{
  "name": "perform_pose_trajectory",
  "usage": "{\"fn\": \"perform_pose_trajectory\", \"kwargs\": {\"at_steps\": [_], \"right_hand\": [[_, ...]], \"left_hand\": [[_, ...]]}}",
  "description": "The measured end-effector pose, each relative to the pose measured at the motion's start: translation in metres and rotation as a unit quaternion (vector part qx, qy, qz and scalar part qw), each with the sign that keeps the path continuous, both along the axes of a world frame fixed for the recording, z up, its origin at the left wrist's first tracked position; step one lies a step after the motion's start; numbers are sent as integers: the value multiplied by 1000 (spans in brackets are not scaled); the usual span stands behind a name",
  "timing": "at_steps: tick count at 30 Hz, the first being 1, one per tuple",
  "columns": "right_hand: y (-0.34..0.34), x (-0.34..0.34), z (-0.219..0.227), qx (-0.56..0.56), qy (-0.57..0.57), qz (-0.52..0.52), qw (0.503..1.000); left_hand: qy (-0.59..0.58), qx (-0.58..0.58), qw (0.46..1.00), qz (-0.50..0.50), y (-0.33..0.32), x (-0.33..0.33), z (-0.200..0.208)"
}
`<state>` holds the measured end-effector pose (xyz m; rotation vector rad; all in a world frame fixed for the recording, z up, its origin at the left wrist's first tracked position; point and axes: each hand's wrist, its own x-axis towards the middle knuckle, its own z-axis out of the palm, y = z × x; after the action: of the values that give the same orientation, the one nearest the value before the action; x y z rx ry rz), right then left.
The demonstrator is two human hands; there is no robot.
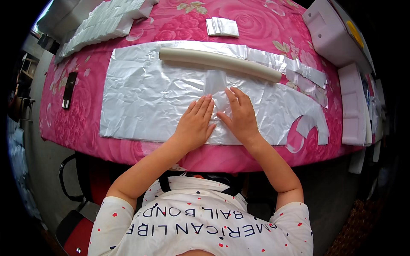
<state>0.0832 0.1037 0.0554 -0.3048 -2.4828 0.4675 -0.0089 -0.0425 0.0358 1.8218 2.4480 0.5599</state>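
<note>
A wide, shiny, white plastic sheet (141, 94) lies wrinkled across the table, with a curved cut-out and a loop-like strip at its right end. On its middle rests a small folded piece of translucent plastic (215, 81). My left hand (194, 121) lies flat at the left of this piece, fingers stretched and close together. My right hand (240, 114) is on its right side, thumb and fingers apart, fingertips touching the plastic. Whether the right fingers pinch an edge is not clear. Just beyond both hands, a long cream tube (222, 62) lies across the sheet.
A pink flowered cloth (77, 123) covers the table. Folded white packets (222, 27) lie at the far side, and a long stack of them (102, 27) at far left. A black flat object (69, 90) lies left. White foam boxes (329, 32) stand right; a red-black chair (95, 173) stands near left.
</note>
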Motion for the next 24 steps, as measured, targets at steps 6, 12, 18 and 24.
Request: {"fn": "perform_pose_trajectory", "kwargs": {"at_steps": [6, 12, 18, 24], "right_hand": [[27, -4, -11, 17, -89, 212, 973], [35, -8, -5, -29, -78, 228, 970], [4, 14, -10, 61, -17, 263, 963], [-14, 32, -10, 71, -41, 247, 966]], "left_hand": [[59, 29, 998, 4, 11, -10, 2], [48, 58, 997, -22, 10, -22, 5], [15, 103, 986, -130, -36, -3, 16], [9, 64, 990, -126, -53, -2, 9]]}}
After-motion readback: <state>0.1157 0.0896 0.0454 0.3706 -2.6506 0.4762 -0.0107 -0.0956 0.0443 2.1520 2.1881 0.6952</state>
